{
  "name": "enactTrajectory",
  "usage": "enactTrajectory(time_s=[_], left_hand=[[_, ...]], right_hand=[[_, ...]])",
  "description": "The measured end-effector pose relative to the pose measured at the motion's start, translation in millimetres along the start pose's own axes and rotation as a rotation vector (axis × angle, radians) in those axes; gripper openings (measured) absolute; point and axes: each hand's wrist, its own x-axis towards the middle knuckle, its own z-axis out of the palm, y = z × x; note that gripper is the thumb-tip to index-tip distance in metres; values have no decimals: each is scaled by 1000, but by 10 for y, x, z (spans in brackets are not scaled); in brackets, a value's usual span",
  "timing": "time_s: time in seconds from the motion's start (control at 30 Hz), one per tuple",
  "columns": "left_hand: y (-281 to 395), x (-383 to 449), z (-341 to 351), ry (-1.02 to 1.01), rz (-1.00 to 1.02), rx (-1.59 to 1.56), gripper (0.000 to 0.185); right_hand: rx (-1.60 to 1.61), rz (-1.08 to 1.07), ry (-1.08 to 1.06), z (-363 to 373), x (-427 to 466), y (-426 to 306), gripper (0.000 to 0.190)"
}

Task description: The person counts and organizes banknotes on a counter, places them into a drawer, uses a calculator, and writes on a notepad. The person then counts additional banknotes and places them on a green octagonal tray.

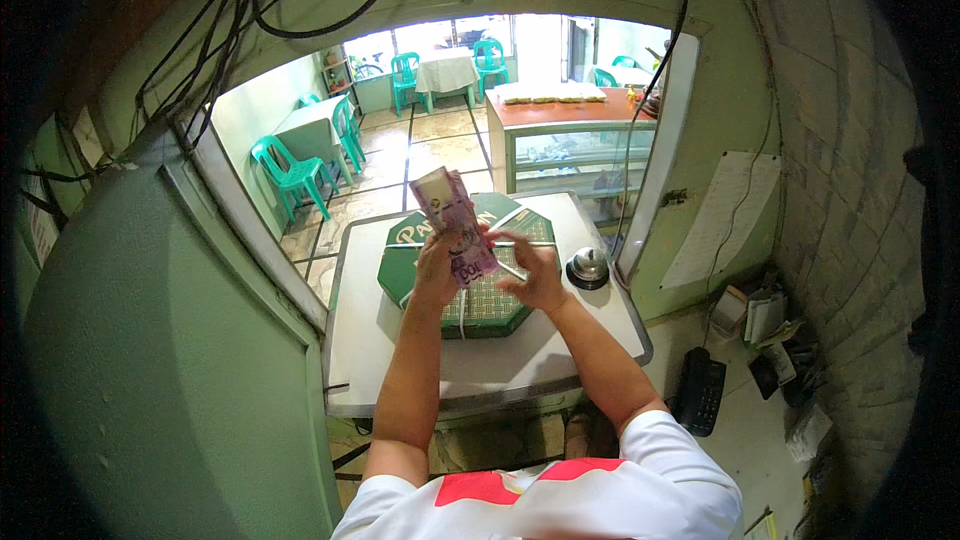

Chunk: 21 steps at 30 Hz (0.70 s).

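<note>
My left hand [436,264] grips a small stack of purple banknotes [466,240], held tilted above a flat green octagonal box [495,307]. Just right of the notes is my right hand [536,270], its thumb and fingers apart and slightly blurred. Whether a fingertip touches the notes' edge is hard to tell. The box has a woven pattern and lettering on its lid. White string [462,315] is tied across it in several directions. Under the box is a white counter shelf [517,375] with a dark edge.
A metal call bell [589,267] stands right of the box. A black telephone [701,391] and piled papers [765,315] lie farther right. Beyond the opening are a glass display case [577,146], green plastic chairs [292,169] and covered tables [448,73]. Black cables [225,37] hang above; a green panel [187,315] borders the left.
</note>
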Motion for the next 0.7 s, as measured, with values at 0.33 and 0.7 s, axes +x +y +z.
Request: enactTrajectory(time_s=[0.33,0.7], left_hand=[[73,-103,-141,-312,-485,625,33],[160,59,-314,254,135,623,17]], right_hand=[[896,586,-261,-502,52,355,48],[777,755,96,-358,16,529,21]])
